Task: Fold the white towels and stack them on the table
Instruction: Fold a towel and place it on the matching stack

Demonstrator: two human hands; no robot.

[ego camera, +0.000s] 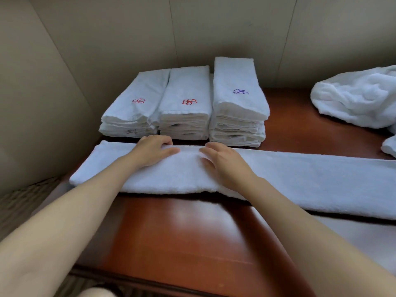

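Observation:
A long white towel [300, 179], folded lengthwise into a strip, lies across the brown wooden table [182, 232]. My left hand [153, 150] rests on its far edge left of centre, fingers curled over that edge. My right hand [220, 161] lies flat on the strip just to the right, fingers straight. Behind the strip stand three stacks of folded white towels: the left stack [132, 112] and the middle stack [186, 108] carry red emblems, and the taller right stack [237, 103] carries a purple one.
A heap of unfolded white towels [357, 97] lies at the table's far right, with another white piece [390, 146] at the right edge. Beige wall panels close the back and left. The table's front edge runs near the bottom, with patterned carpet at lower left.

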